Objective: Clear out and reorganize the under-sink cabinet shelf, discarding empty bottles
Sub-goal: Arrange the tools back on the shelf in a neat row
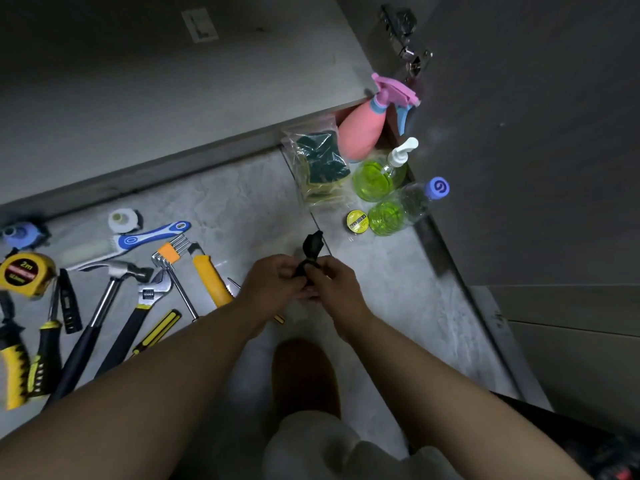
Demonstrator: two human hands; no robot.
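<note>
Hammer point(100, 317) left, sprayer point(363, 129) right (black bundle point(311, 251) between)

Left hand point(273, 282) and right hand point(335, 286) pinch black bundle point(311, 244).

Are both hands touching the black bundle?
Touching. The head view shows the left hand and right hand each pinching the black bundle at its lower end.

You're in a home, by the look a kitchen: grey floor tiles point(242, 202), a cabinet door point(536, 150) on its hinge point(407, 43), a pink spray bottle point(360, 133), a pump bottle point(381, 178), bagged sponges point(320, 161), a hammer point(104, 306) and tape measure point(24, 273)
</note>
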